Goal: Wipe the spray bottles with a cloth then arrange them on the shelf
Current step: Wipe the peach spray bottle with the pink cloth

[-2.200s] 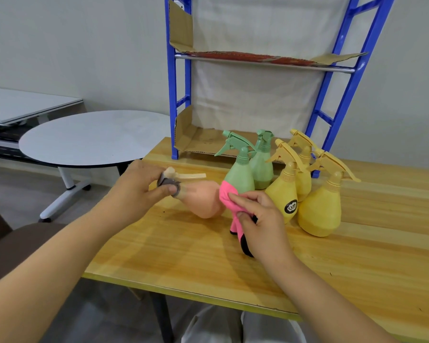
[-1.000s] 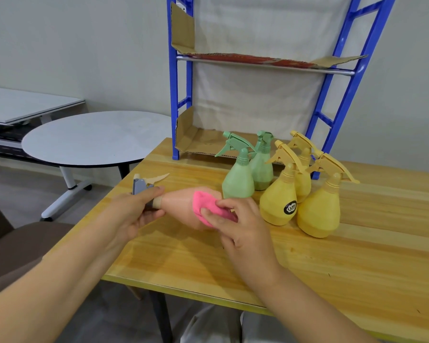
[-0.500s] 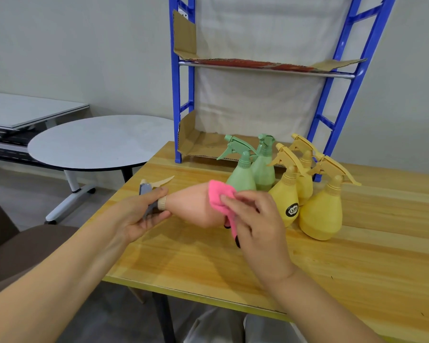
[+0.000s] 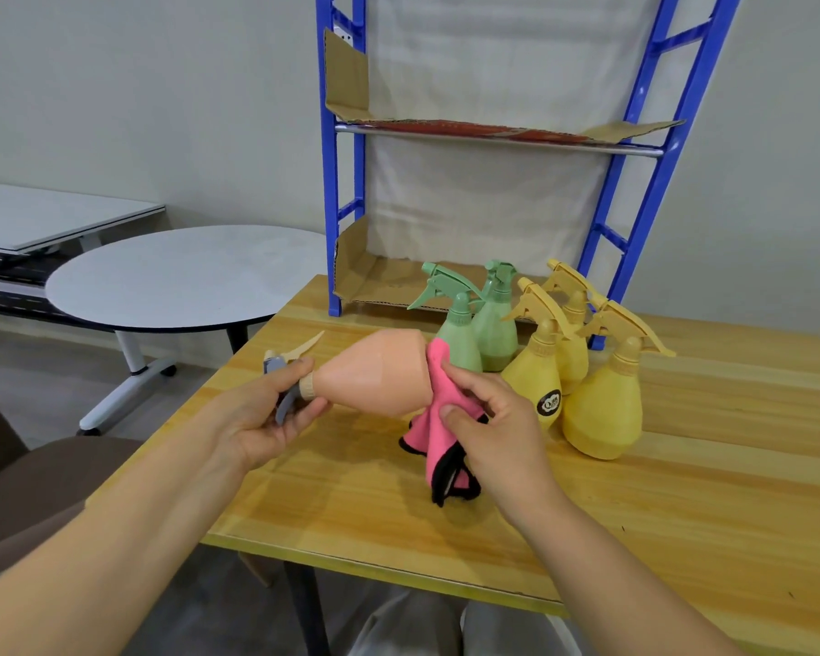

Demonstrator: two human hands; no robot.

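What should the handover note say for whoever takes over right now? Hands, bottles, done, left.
Left hand: grips the peach bottle at its neck, holding it sideways above the table.
Right hand: holds the pink cloth against that bottle's base.
Two green bottles and three yellow bottles stand on the table before the shelf.
Done: peach bottle is mid-wipe; no bottle shelved.
Left: finish it; whether the other five are wiped is unclear; shelve all six.
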